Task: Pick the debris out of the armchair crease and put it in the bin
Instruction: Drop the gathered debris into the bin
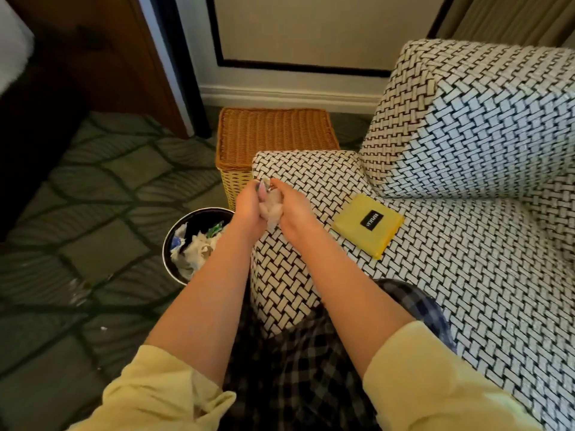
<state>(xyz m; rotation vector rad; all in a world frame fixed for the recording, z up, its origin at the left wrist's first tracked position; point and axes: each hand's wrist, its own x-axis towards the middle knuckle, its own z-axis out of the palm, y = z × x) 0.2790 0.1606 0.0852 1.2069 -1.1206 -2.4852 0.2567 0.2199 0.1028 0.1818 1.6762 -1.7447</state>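
The left hand (249, 209) and right hand (294, 209) were curled together around a pale, crumpled wad of debris (270, 211) pressed between them, the bin (199, 216) just left of the left wrist; the wad looked light, soft and crumbly, best cupped whole from underneath.

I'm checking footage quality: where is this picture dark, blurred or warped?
Head view: the carpet lies in shadow; the armchair is brightly lit; left hand, right hand and the debris they grip look soft; wide-angle warp bows the skirting board.
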